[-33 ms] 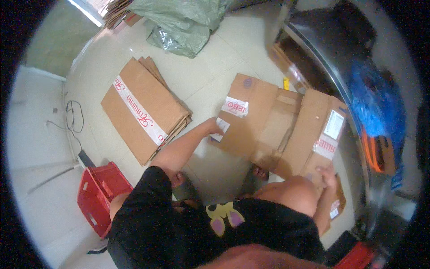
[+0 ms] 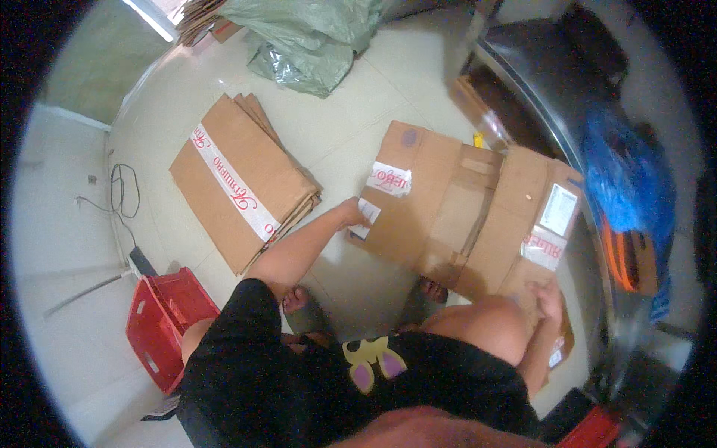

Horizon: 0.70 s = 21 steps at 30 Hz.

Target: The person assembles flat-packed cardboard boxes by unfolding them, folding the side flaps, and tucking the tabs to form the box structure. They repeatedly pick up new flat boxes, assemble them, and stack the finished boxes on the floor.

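A brown cardboard box [image 2: 500, 231] lies in front of me with its flaps folded out to both sides and a gap down the middle. White tape with red lettering and paper labels are stuck on its panels. My left hand [image 2: 351, 214] is closed on the left edge of the box, beside a small white label. At the near right corner, my right hand [image 2: 548, 299] is closed on the cardboard edge. Its thumb lies on top and the other fingers are partly hidden.
Flattened cardboard boxes [image 2: 231, 179] lie stacked at the left, with a red plastic crate [image 2: 160, 313] nearer me. A green sack [image 2: 306, 45] sits at the far side. Along the right runs a dark table [image 2: 553, 67] with a blue plastic bag [image 2: 624, 172]. My feet are below the box.
The box's left part has tilted slightly, with its near left edge and my left hand shifting a little. Both hands keep their places on the box.
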Available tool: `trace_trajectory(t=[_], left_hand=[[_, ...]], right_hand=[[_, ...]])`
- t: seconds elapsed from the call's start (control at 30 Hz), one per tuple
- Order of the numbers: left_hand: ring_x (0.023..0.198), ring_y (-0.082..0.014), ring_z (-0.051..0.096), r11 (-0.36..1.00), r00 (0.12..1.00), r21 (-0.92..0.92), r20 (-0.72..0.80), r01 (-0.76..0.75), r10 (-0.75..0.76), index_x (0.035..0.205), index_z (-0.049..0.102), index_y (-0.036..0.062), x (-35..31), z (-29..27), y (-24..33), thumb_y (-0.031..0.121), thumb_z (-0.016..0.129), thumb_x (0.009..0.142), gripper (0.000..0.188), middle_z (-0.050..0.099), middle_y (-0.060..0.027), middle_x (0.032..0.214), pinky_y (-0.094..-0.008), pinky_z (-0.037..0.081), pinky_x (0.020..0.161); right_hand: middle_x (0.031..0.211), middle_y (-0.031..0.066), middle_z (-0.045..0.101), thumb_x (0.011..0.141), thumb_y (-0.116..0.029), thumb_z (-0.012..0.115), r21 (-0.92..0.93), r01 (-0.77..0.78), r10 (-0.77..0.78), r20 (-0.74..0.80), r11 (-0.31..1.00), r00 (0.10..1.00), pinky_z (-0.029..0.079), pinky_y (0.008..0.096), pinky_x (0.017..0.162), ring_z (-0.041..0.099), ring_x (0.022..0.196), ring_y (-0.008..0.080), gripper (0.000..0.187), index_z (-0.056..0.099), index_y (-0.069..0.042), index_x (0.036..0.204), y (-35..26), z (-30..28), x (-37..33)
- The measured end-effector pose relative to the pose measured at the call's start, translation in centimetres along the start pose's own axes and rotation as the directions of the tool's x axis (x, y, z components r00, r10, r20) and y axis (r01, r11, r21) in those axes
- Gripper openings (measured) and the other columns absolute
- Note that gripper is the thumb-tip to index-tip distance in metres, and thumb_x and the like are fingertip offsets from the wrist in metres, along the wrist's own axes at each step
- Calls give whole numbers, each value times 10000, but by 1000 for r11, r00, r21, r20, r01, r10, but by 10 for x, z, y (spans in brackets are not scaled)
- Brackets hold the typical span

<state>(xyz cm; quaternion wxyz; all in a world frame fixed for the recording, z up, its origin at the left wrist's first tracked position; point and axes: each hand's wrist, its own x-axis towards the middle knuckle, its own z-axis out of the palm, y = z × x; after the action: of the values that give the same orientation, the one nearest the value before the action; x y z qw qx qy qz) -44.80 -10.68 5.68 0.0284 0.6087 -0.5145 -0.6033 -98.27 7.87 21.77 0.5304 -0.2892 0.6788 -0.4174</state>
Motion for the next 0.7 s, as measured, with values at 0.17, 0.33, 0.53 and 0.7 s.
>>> trace_trajectory(t=[0.17, 0.33, 0.53, 0.7], left_hand=[[1175, -223, 593, 953, 982, -262, -147, -154, 118, 1396, 511, 51, -52, -54, 32, 222, 794, 848, 640, 638, -100, 1275, -392, 461, 1024], [1330, -284, 475, 325, 781, -768, -337, -551, 526, 1523, 336, 79, -102, -245, 136, 619, 501, 987, 778, 429, -129, 1486, -504, 354, 1135], [1275, -295, 544, -30, 583, -710, -600, -703, 548, 1478, 405, 53, -256, -448, 131, 597, 564, 957, 770, 535, -161, 1405, -515, 425, 1084], [1233, -297, 581, -5, 565, -610, -737, -792, 370, 1454, 441, 47, -345, -514, 23, 567, 599, 949, 742, 577, -170, 1361, -511, 469, 1045]], right_hand=[[1281, 122, 604, 694, 26, 783, -83, 468, -468, 25, 880, 883, 473, 414, 1026, 581, 1185, 265, 871, 371, -13, 1461, -126, 29, -53], [1190, 131, 649, 758, -68, 781, -239, 779, -749, 220, 580, 625, 518, 402, 915, 645, 1027, 274, 633, 509, 19, 1322, -274, 117, -65], [1166, 137, 726, 787, 18, 621, -42, 945, -456, 882, -326, -118, 558, 358, 929, 700, 1071, 315, 473, 665, -61, 1252, -381, 363, -91], [1303, 100, 658, 881, -72, 546, 96, 780, -272, 905, -619, -327, 572, 378, 932, 688, 1097, 336, 584, 570, -346, 1396, -341, 496, -86]])
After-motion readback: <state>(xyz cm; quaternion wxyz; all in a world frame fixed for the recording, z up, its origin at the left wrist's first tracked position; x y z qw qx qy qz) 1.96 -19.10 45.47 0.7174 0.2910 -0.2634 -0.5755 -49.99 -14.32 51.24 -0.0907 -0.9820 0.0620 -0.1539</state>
